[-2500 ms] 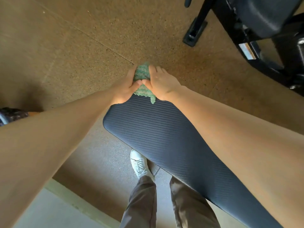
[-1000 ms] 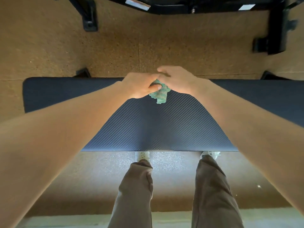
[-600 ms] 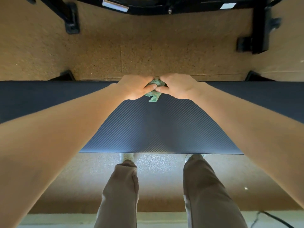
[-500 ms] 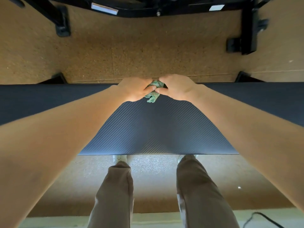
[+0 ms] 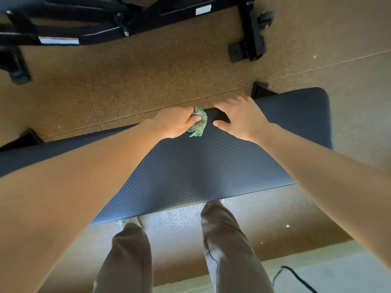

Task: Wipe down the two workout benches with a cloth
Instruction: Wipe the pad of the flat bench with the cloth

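Note:
A flat workout bench with a dark ribbed pad [image 5: 207, 168] runs across the view in front of me. My left hand [image 5: 176, 123] grips a crumpled green cloth [image 5: 200, 122] against the pad near its far edge. My right hand [image 5: 241, 119] lies just right of the cloth, apart from it, fingers spread and straight over the far edge of the pad. The black frame of a second bench [image 5: 88, 26] stands on the floor beyond.
Brown speckled rubber flooring [image 5: 131, 81] surrounds the bench. A black foot of the far frame [image 5: 249, 47] sits at upper right, another [image 5: 17, 66] at far left. My legs [image 5: 224, 246] stand at the near side. A black cable [image 5: 296, 278] lies at bottom right.
My right hand has let go of the cloth and opened to the right of it. My left hand alone holds the cloth. The view has shifted toward the bench's right end.

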